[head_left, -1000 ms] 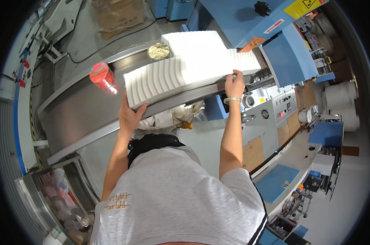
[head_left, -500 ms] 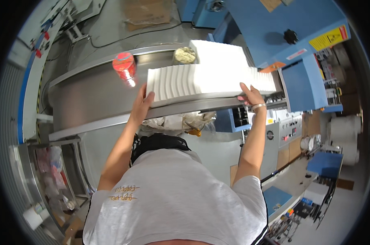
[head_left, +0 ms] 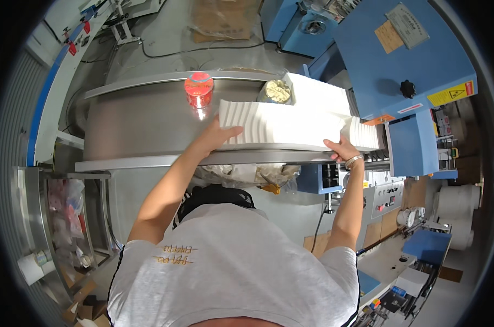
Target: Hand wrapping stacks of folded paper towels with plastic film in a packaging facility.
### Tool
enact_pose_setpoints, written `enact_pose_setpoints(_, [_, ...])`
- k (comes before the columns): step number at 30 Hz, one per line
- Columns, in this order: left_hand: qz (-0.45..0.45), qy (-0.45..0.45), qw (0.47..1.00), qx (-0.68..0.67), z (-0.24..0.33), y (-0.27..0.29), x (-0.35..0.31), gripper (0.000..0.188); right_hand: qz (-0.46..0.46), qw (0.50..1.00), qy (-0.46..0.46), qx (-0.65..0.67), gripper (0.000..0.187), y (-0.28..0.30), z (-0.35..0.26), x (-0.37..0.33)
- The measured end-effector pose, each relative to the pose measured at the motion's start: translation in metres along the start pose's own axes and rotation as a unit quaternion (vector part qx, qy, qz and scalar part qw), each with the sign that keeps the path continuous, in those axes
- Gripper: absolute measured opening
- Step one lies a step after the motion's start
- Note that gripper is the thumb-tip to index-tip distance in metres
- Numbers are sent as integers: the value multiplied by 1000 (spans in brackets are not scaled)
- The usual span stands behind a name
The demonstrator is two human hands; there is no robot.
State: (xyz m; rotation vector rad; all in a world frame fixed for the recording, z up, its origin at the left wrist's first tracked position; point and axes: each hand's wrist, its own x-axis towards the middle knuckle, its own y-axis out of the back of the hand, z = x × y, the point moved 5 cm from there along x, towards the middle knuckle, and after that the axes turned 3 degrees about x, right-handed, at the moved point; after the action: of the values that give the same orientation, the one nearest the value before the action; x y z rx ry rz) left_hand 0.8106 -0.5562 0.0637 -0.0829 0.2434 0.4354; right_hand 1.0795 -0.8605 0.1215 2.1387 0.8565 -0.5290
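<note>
A long stack of white, ridged sheets [head_left: 285, 122] lies along the near side of a metal conveyor trough. My left hand [head_left: 217, 137] is closed on its left end, the thumb pressed on the near face. Toward the right end, my right hand [head_left: 343, 150] grips the lower near edge, thumb against the sheets; its other fingers are partly hidden. Behind the stack stands a clear jar [head_left: 277, 91] with pale yellow pieces inside. Beside it is another white stack [head_left: 319, 94]. A red-lidded jar [head_left: 198, 90] stands farther left.
The metal trough [head_left: 138, 122] has raised rims on its near and far sides. Its right end meets a blue machine [head_left: 410, 141] with a black knob. Below the near rim hangs a clear bag [head_left: 241, 173] with white scraps. A metal rack [head_left: 78, 180] stands at left.
The view has shifted, so the scene sits farther right. Relative to the jars, the white stack has moved slightly left and nearer. My left thumb lies farther over its near face.
</note>
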Motion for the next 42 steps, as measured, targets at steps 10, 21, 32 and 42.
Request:
enact_pose_setpoints(10, [156,85,984,15,-5,186,-122,82,-53,976,181,-106,93,-186,-103,-39])
enact_pose_setpoints(21, [192,72,979,13,4,204,-130,92,-158,949,262,-78,101,-190,-137,0])
enact_pose_setpoints(32, [200,48,977,55,9,195,-125,78,21,914,310,-263,76,-303,-279,34])
enact_pose_setpoints(42, [166,19,985,48,9,196,-121,77,166,866,471,-6,67,-230,-275,-83])
